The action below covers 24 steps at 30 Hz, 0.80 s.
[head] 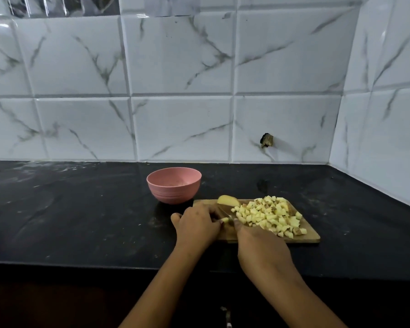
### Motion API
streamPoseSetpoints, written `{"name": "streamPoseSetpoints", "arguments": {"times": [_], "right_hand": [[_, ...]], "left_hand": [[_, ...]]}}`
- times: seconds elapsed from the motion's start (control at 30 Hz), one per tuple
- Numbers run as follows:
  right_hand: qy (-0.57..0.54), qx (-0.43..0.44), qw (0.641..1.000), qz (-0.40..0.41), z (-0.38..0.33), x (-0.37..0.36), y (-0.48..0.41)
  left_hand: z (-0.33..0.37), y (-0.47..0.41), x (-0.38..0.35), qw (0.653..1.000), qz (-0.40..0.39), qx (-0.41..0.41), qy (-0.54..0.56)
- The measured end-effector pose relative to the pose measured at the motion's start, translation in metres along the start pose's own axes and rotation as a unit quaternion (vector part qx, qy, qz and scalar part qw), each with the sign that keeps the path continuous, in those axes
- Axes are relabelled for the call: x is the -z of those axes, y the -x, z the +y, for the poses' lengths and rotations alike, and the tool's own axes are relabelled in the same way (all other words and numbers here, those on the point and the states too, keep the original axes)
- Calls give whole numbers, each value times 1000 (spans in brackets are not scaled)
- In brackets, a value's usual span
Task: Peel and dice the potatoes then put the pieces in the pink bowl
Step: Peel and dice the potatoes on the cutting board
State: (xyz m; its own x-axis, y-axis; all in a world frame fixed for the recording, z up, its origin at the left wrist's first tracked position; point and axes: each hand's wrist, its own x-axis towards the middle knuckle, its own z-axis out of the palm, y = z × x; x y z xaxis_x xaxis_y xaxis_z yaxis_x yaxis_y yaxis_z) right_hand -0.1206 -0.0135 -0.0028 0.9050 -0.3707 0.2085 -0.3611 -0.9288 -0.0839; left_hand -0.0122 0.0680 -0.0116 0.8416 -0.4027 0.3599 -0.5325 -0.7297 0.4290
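Black counter (81,209) with white marbled tiles (175,67) behind it, pretty dim kitchen corner. Closest to the camera, both forearms reach in from the bottom edge, and between them there's a small metallic thing (226,316) I honestly can't make out.

Right hand (258,247) is seen from the back, with its fingers curled down around the knife (225,214). The handle is totally hidden under the hand; only a dark bit of blade shows, tilted toward the left hand. Left hand (197,223) is curled too, fingertips pinching a small pale piece (224,220) right against the blade. Both sit on the near-left part of the board (313,236).

Most of the board is covered by a heap of dice (270,216), some with skin bits on. A potato half (226,200) sits at the far left edge, partly blocked by the hand. Just beyond that corner is the bowl (173,185), pink, upright; can't tell if anything's inside. Dark chipped spot (266,140) low on the tiles.
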Motion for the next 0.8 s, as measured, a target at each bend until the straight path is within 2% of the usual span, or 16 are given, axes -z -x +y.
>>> {"name": "streamPoseSetpoints", "arguments": {"times": [0.17, 0.27, 0.5, 0.67, 0.8], "right_hand": [[1, -4, 1000, 24, 3, 2, -5], [-13, -12, 999, 39, 6, 5, 3], [-1, 2, 1000, 3, -3, 1, 5], [8, 4, 1000, 24, 3, 2, -7], [-27, -8, 999, 44, 11, 5, 1]], "left_hand": [[-5, 6, -3, 999, 23, 21, 32], [-7, 5, -4, 998, 33, 7, 51], [-8, 3, -8, 998, 44, -11, 52], [-10, 5, -9, 995, 64, 0, 76], [-9, 2, -12, 991, 65, -3, 113]]}}
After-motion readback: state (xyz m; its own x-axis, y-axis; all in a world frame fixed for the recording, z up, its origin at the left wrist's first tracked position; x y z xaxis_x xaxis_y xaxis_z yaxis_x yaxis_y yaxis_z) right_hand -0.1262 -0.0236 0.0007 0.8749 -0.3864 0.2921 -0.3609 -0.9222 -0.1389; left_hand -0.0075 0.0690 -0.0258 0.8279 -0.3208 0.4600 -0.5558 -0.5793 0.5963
